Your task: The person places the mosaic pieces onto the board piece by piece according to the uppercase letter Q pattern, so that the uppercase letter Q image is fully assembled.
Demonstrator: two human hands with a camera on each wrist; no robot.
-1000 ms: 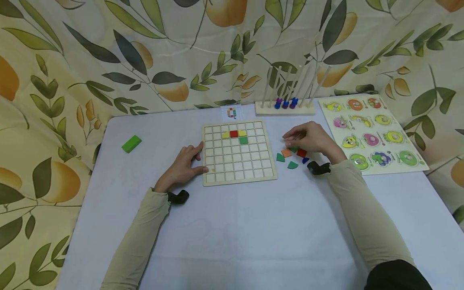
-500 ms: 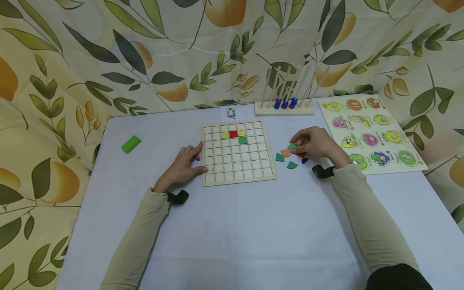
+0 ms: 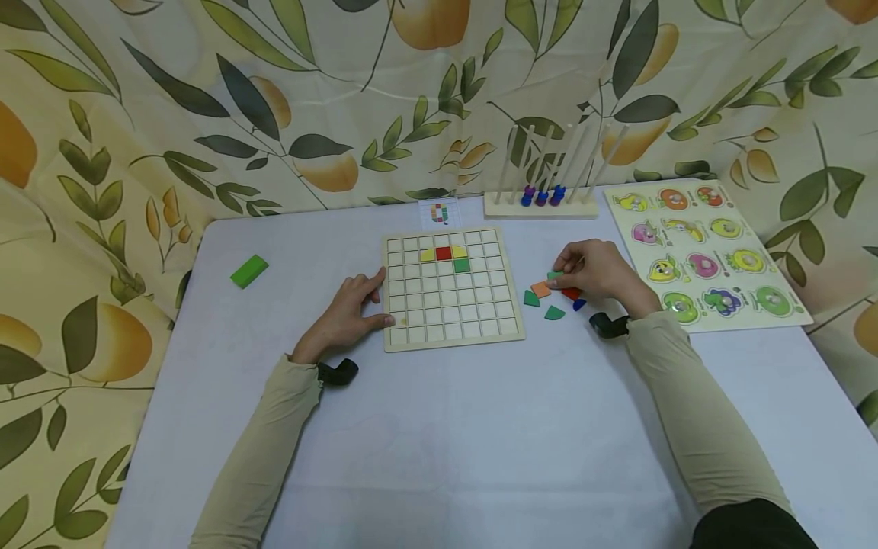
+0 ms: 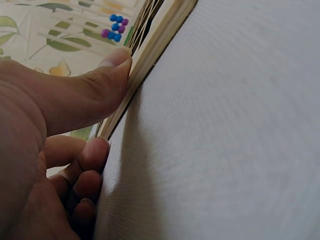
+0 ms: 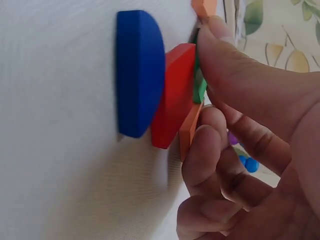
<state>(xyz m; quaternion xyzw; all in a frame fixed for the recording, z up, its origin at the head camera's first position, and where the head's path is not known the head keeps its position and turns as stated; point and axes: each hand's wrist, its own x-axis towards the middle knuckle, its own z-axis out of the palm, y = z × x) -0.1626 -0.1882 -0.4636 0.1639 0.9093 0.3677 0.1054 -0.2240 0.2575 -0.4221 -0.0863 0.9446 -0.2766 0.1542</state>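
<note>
A wooden grid board [image 3: 453, 345] lies mid-table in the head view. A red square tile [image 3: 443, 253], two yellow pieces [image 3: 427, 255] and a green square tile [image 3: 462, 265] sit in its upper cells. My left hand [image 3: 345, 314] touches the board's left edge with thumb and forefinger apart. To the right of the board, my right hand [image 3: 598, 271] pinches a green tile [image 5: 200, 85] with thumb and forefinger, low over the pile. Around it lie an orange tile [image 3: 541, 290], a red tile [image 5: 175, 95], a blue rounded tile [image 5: 137, 75] and green rounded tiles [image 3: 554, 313].
A small pattern card [image 3: 440, 214] lies behind the board. Farther right stand a wooden peg rack [image 3: 497, 206] with blue and purple beads and a fruit picture board [image 3: 686, 248]. A green block [image 3: 249, 271] lies at left. A patterned cloth hangs behind the table.
My right hand has moved slightly right and down onto the pile, its thumb and forefinger closing on a green tile. My left hand keeps its place at the board's edge.
</note>
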